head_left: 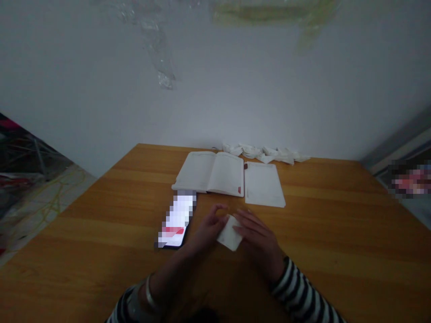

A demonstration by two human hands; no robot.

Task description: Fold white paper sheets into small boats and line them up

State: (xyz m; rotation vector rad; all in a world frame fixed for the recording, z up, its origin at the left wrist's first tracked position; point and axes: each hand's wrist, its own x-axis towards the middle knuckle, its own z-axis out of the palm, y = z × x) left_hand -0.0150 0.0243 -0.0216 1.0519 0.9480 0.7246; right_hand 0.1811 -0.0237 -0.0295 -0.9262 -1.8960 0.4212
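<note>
Over the wooden counter (319, 224), the left hand (208, 229) and right hand (257, 242) hold a folded white napkin (230, 233) between them, its corner pinched by the left fingertips while the right fingers lie across it. Just left of the left hand lies a phone (177, 220). Beyond the hands sit an open notebook (208, 172) and a white booklet (262, 184), with a row of crumpled tissues (266, 153) behind them.
</note>
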